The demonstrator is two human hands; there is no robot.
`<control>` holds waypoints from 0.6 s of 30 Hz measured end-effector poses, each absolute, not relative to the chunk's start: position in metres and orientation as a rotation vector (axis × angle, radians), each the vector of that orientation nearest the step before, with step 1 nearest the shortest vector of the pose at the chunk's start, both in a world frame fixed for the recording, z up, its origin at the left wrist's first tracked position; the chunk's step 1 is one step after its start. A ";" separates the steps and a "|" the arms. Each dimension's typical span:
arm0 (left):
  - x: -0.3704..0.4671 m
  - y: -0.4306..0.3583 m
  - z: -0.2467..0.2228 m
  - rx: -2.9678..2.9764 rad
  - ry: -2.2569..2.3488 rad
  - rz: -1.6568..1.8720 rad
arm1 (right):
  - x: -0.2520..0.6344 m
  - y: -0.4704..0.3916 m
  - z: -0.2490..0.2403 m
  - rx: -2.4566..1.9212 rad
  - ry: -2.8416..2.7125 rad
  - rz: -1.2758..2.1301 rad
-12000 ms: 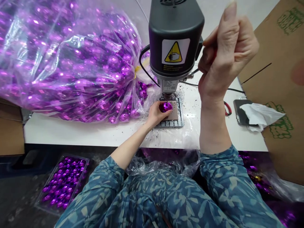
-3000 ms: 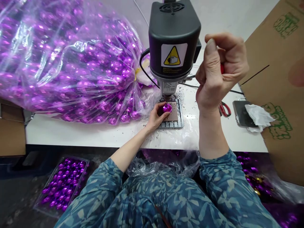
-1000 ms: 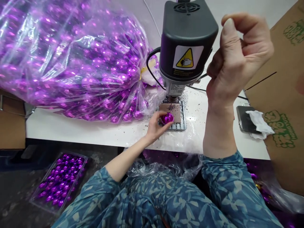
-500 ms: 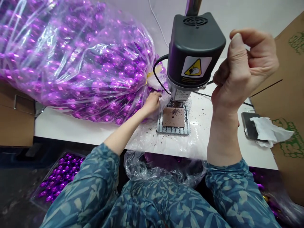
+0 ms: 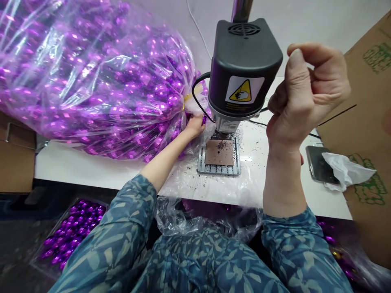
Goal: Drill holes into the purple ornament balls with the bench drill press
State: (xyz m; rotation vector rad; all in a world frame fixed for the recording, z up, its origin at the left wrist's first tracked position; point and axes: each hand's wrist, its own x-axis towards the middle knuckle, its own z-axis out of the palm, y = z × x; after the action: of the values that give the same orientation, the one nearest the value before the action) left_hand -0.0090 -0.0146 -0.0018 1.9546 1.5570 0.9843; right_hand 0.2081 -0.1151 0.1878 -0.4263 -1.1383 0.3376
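Observation:
A black drill press with a yellow warning sticker stands over a slotted metal base. On that base lies a brown board with a small hole and dark shavings. My left hand is at the tied neck of a big clear bag of shiny purple balls; its fingertips are among purple pieces, and what they hold is hidden. My right hand is raised to the right of the drill press with curled fingers, the thumb against the index finger; anything inside cannot be made out.
A phone with crumpled tissue lies on the right of the white table. Cardboard stands at the right. A tray of purple balls sits low left. Clear plastic hangs at the front edge.
The whole view has shifted slightly. My left hand has reached a little further into the purple pieces beside the bag's neck, its fingertips now less visible. My right hand keeps its curled shape.

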 end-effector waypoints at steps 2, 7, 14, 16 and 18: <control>-0.018 -0.044 0.008 1.868 1.583 0.979 | 0.207 -0.116 0.188 -0.435 -1.133 0.327; -0.036 -0.117 0.039 1.372 1.245 1.202 | 0.209 -0.115 0.189 -0.471 -1.131 0.326; -0.018 -0.160 0.030 1.185 0.943 1.142 | 0.207 -0.107 0.187 -0.437 -1.100 0.273; -0.006 -0.164 0.014 1.226 0.947 1.166 | 0.206 -0.107 0.186 -0.437 -1.105 0.268; 0.004 -0.165 -0.002 1.266 0.968 1.185 | 0.206 -0.108 0.185 -0.455 -1.114 0.264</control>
State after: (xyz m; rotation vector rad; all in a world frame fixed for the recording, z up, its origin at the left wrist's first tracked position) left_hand 0.0044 -0.1649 -0.0022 1.2664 0.9685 1.1854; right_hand 0.2056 -0.1084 0.1851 -0.4554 -1.1140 0.2639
